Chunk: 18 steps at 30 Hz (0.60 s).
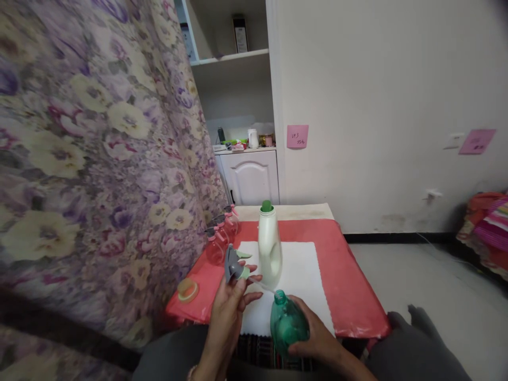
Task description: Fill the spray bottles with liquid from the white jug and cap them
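My left hand (229, 307) is closed around a grey and pale green trigger spray head (235, 264). Its thin clear tube (262, 284) slants down to the mouth of a green transparent spray bottle (289, 330); I cannot tell whether the tip is inside. My right hand (315, 333) grips that bottle by its side, tilted over the near edge of the table. Just beyond both hands, a pale green detergent jug (270, 248) with a handle and a green top (266, 206) stands upright on a white cloth (305, 270).
Several clear pink spray bottles (215, 250) stand in a row along the left edge of the red-covered table (351, 280). A round yellowish lid (188, 290) lies near the front left corner. A floral curtain (115, 185) hangs close on the left, and a white cabinet (254, 177) stands behind.
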Each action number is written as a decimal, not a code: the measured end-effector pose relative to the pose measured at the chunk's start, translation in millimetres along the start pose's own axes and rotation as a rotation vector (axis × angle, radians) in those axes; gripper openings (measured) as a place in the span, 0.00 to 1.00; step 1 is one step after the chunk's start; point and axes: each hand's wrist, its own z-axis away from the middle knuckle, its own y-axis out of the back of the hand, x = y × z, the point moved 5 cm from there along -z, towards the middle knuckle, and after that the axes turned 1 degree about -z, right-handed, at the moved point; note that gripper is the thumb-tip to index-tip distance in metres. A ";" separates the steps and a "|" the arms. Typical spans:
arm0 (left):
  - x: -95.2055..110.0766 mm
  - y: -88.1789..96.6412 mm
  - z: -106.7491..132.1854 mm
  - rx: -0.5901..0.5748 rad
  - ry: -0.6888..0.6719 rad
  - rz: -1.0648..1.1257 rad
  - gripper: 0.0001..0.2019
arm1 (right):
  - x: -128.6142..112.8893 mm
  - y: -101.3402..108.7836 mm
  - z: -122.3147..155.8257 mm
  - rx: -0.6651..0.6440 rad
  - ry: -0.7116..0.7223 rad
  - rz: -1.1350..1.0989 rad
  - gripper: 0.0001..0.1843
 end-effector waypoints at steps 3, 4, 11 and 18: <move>-2.1 0.7 0.7 -0.003 -0.026 0.028 0.19 | 0.8 -0.4 -0.3 0.000 0.007 0.006 0.56; -3.3 0.8 0.9 -0.002 -0.033 0.041 0.17 | 1.2 -0.7 -0.1 -0.003 0.006 0.005 0.56; -9.9 5.2 -0.3 0.092 -0.091 0.106 0.20 | 5.5 0.0 1.2 0.011 0.003 0.014 0.56; -10.6 9.5 -3.0 0.110 -0.042 0.112 0.19 | 6.3 -0.1 2.2 0.004 -0.003 0.001 0.55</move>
